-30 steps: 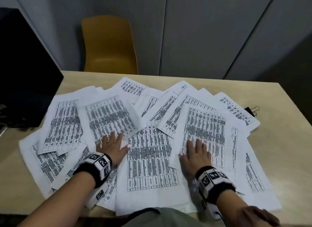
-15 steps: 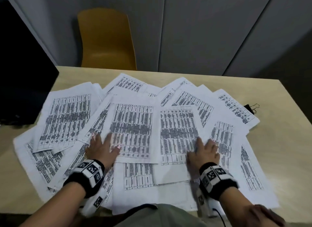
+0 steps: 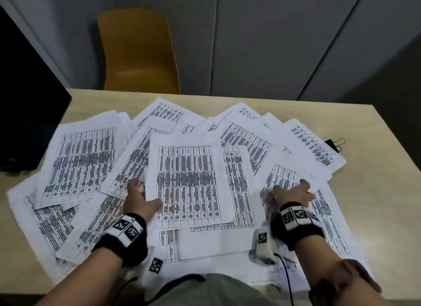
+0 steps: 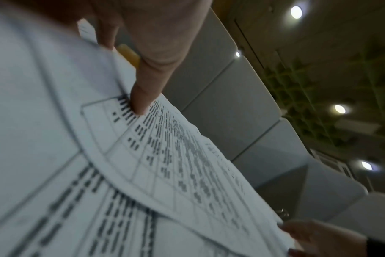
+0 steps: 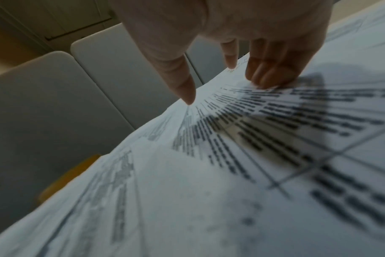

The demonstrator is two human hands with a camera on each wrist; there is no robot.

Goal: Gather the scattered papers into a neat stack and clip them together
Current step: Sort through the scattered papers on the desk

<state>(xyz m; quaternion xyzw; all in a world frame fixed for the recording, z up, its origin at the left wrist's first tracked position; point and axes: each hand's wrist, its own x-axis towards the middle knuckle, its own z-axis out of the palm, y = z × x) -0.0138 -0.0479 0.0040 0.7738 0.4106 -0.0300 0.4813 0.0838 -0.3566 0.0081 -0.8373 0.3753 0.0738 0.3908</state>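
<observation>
Though blurry, thin rectangular papers [image 3: 186, 180], seemingly creased.

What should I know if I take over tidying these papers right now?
Left hand: thumb on the top sheet, fingers under its left edge.
Right hand: spread fingers press the right sheet.
Papers lie fanned over the table; the binder clip sits untouched by their far right edge.
Done: a few sheets overlap in the middle.
To do: square everything, then clip.

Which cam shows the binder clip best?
Head view: the black binder clip lies on the table at the far-right paper edge. Left wrist shows at most a blurred glint past the sheets; right wrist shows none of it.
</observation>
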